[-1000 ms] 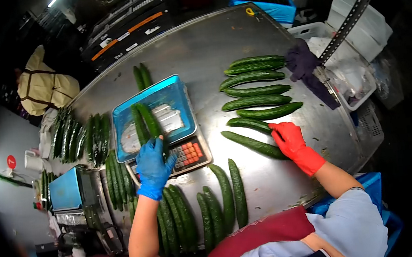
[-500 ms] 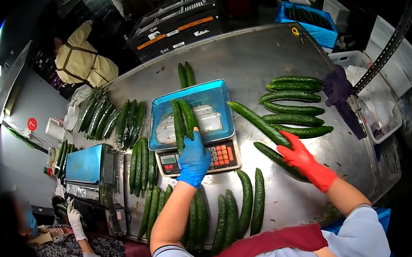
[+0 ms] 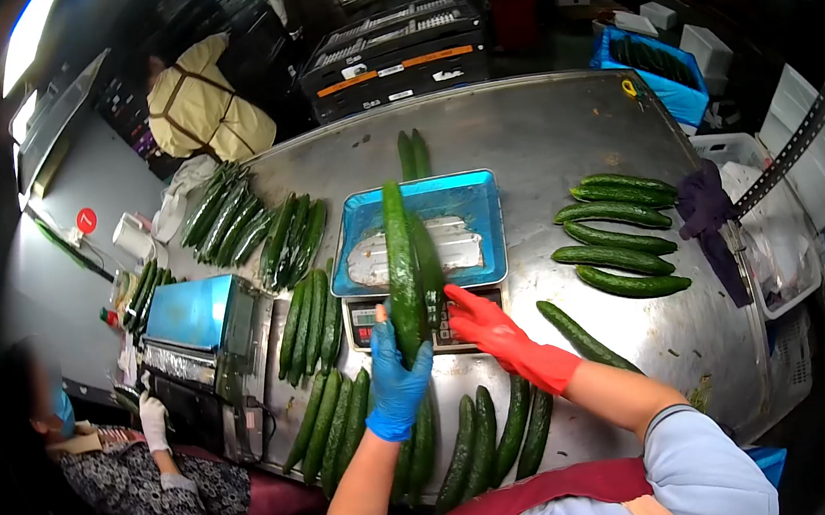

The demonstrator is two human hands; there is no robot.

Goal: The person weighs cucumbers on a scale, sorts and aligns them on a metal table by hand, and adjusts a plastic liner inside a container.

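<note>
My left hand, in a blue glove, is wrapped round the lower part of a long green cucumber. That cucumber stands out over the scale, its far end above the blue weighing tray. Just right of it a second cucumber lies partly behind; I cannot tell whether my left hand grips it too. My right hand, in a red glove, has its fingers stretched toward the second cucumber, with the fingertips beside it. Both cucumbers and my hands hide part of the scale's display and keys.
Several cucumbers lie at the right, with one nearer me. More rows lie left and along the front edge. Wrapped cucumbers sit back left, near a wrapping machine. A co-worker is at the left. Black crates stand behind.
My right hand has moved left from the right side of the table to the scale. My left hand has lifted a cucumber up from the tray area. The view has shifted slightly.
</note>
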